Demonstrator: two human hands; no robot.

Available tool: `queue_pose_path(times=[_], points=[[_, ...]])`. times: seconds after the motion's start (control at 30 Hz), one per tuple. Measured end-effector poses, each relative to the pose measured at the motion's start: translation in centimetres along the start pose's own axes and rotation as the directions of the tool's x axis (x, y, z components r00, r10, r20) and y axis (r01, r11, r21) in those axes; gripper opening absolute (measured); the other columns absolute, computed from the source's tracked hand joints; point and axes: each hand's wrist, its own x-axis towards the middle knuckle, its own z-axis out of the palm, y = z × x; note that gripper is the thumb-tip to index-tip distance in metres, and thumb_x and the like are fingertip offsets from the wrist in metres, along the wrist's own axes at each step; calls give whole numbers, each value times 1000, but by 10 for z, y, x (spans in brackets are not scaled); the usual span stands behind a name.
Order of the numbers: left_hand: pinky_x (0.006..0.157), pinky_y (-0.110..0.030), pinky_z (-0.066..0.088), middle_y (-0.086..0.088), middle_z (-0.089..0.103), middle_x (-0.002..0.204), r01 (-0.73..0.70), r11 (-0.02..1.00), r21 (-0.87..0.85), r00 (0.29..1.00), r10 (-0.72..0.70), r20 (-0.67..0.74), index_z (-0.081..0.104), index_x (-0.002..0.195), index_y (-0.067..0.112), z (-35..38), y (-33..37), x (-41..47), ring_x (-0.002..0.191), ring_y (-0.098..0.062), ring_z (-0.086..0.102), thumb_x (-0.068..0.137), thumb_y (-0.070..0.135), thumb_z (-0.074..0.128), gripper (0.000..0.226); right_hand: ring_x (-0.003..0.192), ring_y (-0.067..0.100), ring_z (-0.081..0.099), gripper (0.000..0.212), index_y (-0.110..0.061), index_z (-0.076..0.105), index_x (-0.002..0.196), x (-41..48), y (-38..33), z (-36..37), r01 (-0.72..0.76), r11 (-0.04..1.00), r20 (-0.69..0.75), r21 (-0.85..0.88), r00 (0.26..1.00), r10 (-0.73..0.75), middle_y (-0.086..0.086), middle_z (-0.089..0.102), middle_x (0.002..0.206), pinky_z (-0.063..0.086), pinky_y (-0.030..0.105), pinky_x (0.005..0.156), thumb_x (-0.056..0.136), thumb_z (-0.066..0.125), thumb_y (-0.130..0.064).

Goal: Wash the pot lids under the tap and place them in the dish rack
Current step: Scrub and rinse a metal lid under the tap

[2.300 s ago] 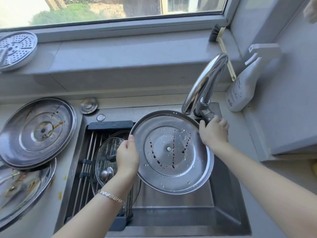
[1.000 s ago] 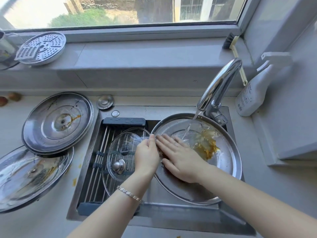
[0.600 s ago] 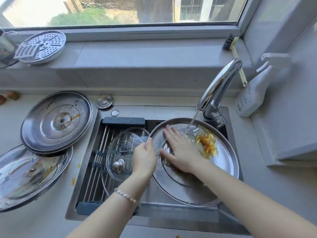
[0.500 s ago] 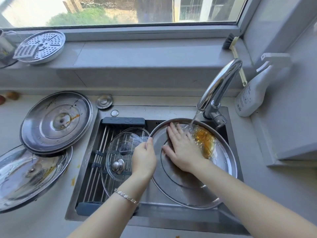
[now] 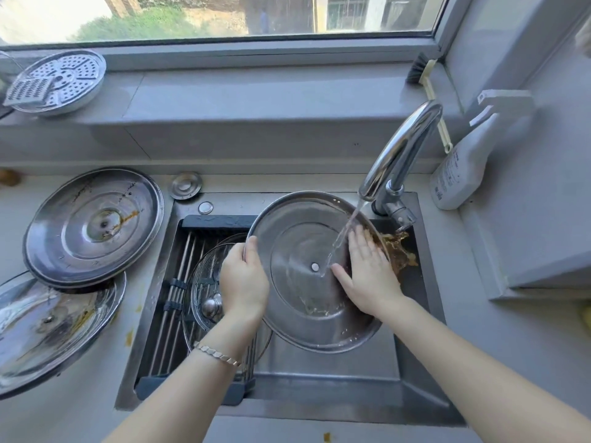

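A large steel pot lid (image 5: pixel 300 302) is held tilted over the sink, its underside up, under the running tap (image 5: pixel 399 155). My left hand (image 5: pixel 244 279) grips its left rim. My right hand (image 5: pixel 367 273) lies flat with straight fingers on its right side, beside the water stream. Brown dirty water spills off the lid's right edge. A glass lid (image 5: pixel 204 282) with a metal knob rests on the dish rack (image 5: pixel 179 282) over the left half of the sink. Two dirty steel lids, one (image 5: pixel 92 225) overlapping the other (image 5: pixel 48 324), lie on the counter at left.
A white spray bottle (image 5: pixel 463 161) and a dish brush (image 5: pixel 428 81) stand right of the tap. A perforated steamer plate (image 5: pixel 60 81) sits on the window ledge at far left. A sink plug (image 5: pixel 185 186) lies behind the rack. Brown drips mark the counter.
My right hand has slid from the lid's left-centre across to its right side. The brown residue has washed off the lid's face and now runs over the right edge.
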Motion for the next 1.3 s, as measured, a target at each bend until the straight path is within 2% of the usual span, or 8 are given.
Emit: queue_pose_path(times=[0.23,0.6,0.8,0.97,1.07,1.17,1.23,1.3], points=[[54,-34,24,0,40,57,25,1000,-5,997,-25,-67,34,59,15,2,-5,5,55,-17,37,100,29,34,44,143,22,-19,79,-4,-9,147,-47,-33,18,0,998,250,63,968,-16,13,-22,154,-8,32,115,96,25,-52],[52,-29,26,0,43,62,16,998,56,999,-17,27,36,63,13,4,-1,-9,59,-17,40,101,26,31,41,144,19,-15,85,-9,-9,148,3,-13,-7,-83,996,-80,13,993,83,7,-19,156,-7,36,116,91,27,-60],[58,-32,26,1,43,64,53,998,16,997,-52,-61,38,69,12,3,-3,-1,63,-21,41,101,24,31,35,144,15,-16,77,-12,-11,148,-37,-30,7,221,975,202,29,954,-222,3,-20,155,-6,31,115,95,26,-54],[56,-33,26,0,45,65,-14,999,45,999,15,-30,45,77,7,2,-6,-8,60,-15,42,101,19,31,30,145,20,-9,74,-10,-6,149,-13,-12,-5,58,998,6,-5,998,-58,8,-13,157,-3,33,116,96,23,-53],[59,-30,22,2,44,65,-24,999,36,997,27,-67,44,80,6,3,-3,-6,60,-17,41,101,19,33,27,145,19,-10,78,-10,-6,149,-23,-22,4,153,986,67,60,985,-156,6,-16,156,-5,33,117,93,21,-57],[60,-31,25,1,47,65,-62,995,74,990,70,-120,46,83,7,-3,5,4,68,-27,43,100,21,34,25,145,15,8,85,-11,18,148,-47,-26,16,285,956,160,76,943,-293,4,8,158,5,27,116,84,9,-67],[61,-31,28,-4,56,74,-195,965,175,969,217,-116,51,89,7,-7,13,6,72,-29,47,98,22,38,22,132,18,39,57,-12,51,131,-52,-17,17,210,964,74,164,972,-224,5,48,140,28,28,108,95,24,-47],[59,-30,29,-10,61,80,-365,878,311,908,409,-88,56,92,6,-10,21,4,71,-31,52,95,19,46,17,116,18,52,38,-12,62,117,-54,-7,18,137,970,35,203,989,-147,3,63,119,38,29,96,99,35,-32]])
